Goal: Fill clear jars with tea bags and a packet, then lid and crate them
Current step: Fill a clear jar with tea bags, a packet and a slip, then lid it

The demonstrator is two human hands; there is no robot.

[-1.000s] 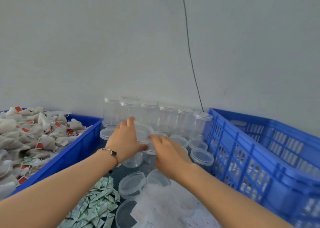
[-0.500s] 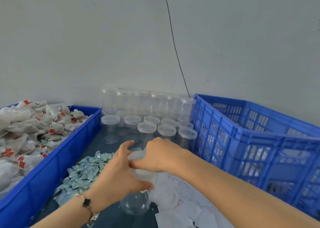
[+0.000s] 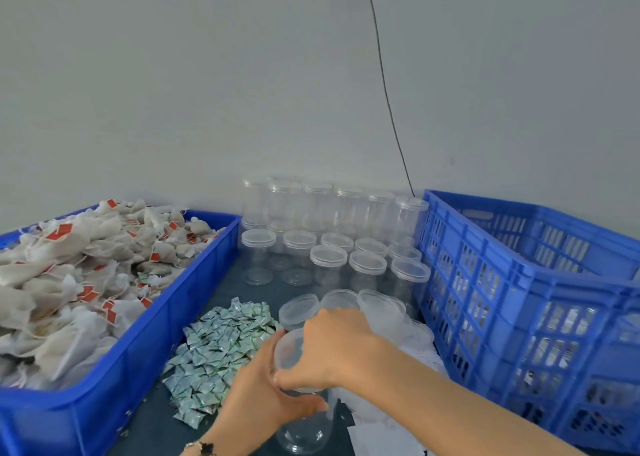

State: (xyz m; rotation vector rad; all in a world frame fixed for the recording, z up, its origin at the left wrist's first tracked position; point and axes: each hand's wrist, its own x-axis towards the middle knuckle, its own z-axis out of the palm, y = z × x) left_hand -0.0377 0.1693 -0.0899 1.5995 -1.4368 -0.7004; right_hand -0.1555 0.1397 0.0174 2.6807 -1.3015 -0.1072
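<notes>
A clear jar (image 3: 304, 431) stands on the dark table near the front. My left hand (image 3: 256, 396) grips its body from the left. From above, my right hand (image 3: 332, 348) grips the jar's clear lid (image 3: 289, 351). Tea bags (image 3: 79, 275) with red tags fill the blue bin (image 3: 145, 362) on the left. Small green-white packets (image 3: 218, 348) lie in a heap on the table beside the bin. More lidded clear jars (image 3: 329, 258) stand in rows at the back, by the wall.
A tall blue slatted crate (image 3: 519, 303) stands at the right. Loose lids (image 3: 299, 305) lie behind my hands. White paper slips (image 3: 384, 431) are spread under my right forearm. A thin black cable (image 3: 384, 84) hangs down the grey wall.
Both hands drew back from the jar rows with a jar to the front of the table. The view dipped. My right hand now sits over the lid.
</notes>
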